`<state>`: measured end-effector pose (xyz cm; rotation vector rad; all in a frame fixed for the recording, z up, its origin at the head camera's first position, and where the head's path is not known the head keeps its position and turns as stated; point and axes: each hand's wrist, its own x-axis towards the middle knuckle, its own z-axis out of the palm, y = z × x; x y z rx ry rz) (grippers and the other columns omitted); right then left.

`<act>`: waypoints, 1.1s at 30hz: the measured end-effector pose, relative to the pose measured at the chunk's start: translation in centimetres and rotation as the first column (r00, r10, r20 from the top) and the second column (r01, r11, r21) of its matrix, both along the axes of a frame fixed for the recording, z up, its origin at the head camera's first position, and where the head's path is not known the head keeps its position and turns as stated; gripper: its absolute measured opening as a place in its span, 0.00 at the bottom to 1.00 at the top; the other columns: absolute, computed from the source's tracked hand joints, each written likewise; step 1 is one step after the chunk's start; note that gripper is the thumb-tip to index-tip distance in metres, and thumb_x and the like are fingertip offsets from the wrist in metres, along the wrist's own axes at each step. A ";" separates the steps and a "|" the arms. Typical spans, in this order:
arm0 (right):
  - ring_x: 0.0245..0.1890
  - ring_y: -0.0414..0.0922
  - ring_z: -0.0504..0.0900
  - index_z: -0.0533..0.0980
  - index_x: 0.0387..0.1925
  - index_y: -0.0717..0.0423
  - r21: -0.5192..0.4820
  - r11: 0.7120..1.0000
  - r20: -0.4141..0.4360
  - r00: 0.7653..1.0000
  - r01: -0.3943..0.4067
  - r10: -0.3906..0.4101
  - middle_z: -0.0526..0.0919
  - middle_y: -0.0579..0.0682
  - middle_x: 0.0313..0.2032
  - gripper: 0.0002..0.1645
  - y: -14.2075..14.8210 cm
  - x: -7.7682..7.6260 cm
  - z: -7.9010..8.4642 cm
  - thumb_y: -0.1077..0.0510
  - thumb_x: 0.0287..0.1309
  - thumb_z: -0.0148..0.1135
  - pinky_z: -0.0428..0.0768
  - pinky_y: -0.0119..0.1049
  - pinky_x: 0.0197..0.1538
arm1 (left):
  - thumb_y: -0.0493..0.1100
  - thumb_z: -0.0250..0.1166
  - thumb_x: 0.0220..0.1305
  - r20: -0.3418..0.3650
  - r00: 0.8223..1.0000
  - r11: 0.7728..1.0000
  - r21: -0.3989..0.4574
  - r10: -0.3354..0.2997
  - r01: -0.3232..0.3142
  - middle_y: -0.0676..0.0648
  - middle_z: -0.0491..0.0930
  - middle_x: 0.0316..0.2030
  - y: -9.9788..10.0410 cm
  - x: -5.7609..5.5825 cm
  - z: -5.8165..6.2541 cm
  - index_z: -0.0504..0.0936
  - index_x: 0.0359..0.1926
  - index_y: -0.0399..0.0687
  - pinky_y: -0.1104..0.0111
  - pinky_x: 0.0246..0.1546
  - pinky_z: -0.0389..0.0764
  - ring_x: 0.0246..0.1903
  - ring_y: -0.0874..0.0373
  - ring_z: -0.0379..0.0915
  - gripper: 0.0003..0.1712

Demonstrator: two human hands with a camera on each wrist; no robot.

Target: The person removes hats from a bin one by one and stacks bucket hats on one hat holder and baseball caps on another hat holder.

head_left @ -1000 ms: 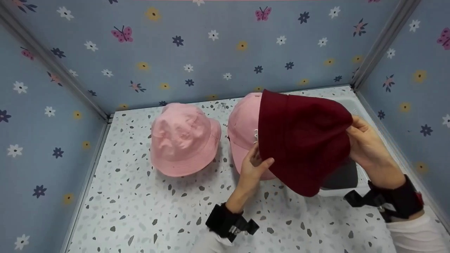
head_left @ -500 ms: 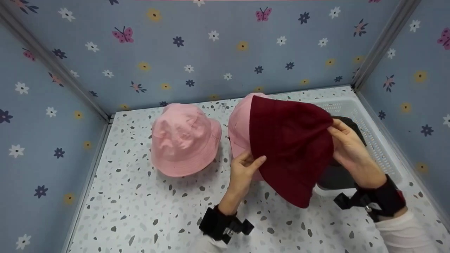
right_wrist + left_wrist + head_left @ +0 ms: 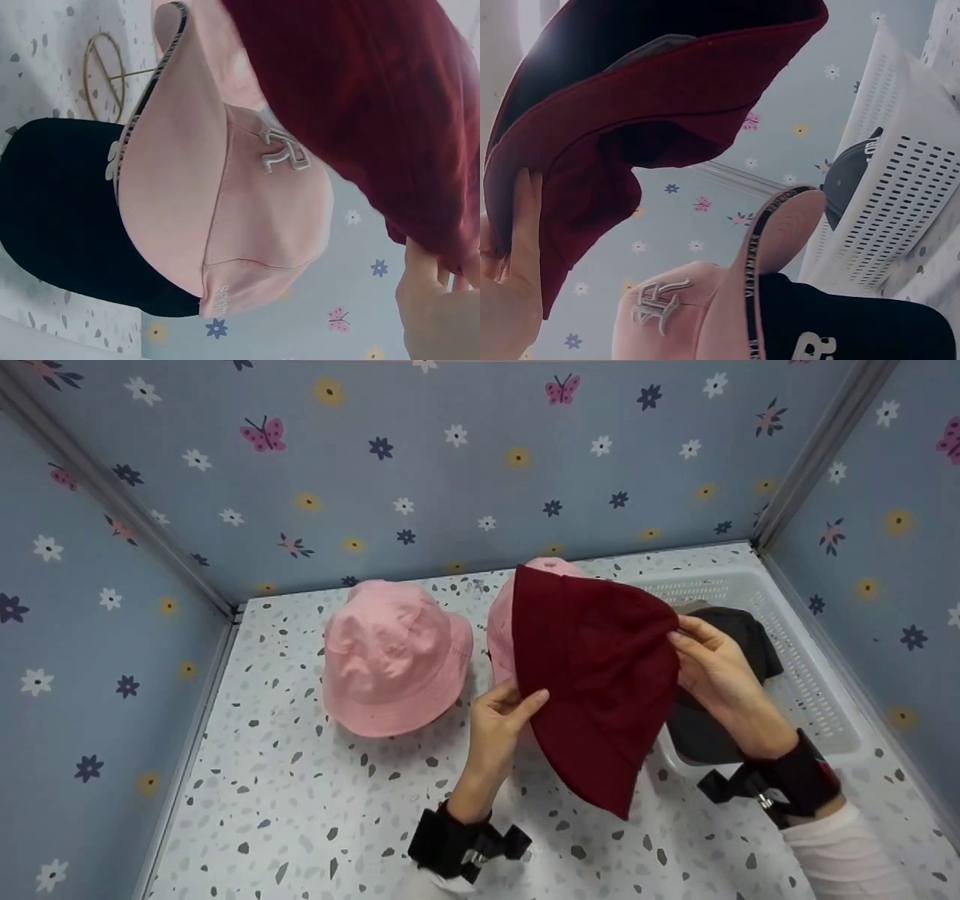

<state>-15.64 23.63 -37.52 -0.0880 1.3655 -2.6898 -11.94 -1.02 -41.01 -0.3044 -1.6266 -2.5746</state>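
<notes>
A burgundy bucket hat (image 3: 592, 675) hangs between my two hands, brim to the left and crown to the right. My left hand (image 3: 495, 727) pinches the brim's edge, thumb on the outside. On the crown side, my right hand (image 3: 720, 682) grips the fabric between thumb and fingers. Behind the hat, a pink baseball cap (image 3: 270, 202) with pale raised lettering sits over a black cap (image 3: 67, 210); in the head view the burgundy hat covers most of them. To the left stands a pink bucket hat (image 3: 394, 660), crown up and apart from both hands.
At the right stands a white perforated basket (image 3: 821, 705) holding dark caps (image 3: 742, 641). The right wrist view shows a gold wire ring stand (image 3: 105, 79) on the speckled tabletop (image 3: 300, 810). Flower-patterned panels (image 3: 450, 472) enclose the back and sides.
Both hands have carried the burgundy hat left and slightly down, away from the basket, uncovering more of the basket and its dark caps. The pink bucket hat has stayed in place.
</notes>
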 end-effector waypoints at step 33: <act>0.47 0.46 0.75 0.75 0.43 0.66 0.557 0.652 -0.810 0.509 0.515 0.290 0.76 0.59 0.44 0.18 -7.6 6.5 2.6 0.69 0.46 0.63 0.71 0.28 0.50 | 0.31 0.63 0.51 -0.079 0.967 0.946 -0.201 0.243 -0.254 0.35 0.79 0.30 -0.4 2.9 2.7 0.78 0.38 0.26 0.69 0.31 0.79 0.27 0.61 0.77 0.12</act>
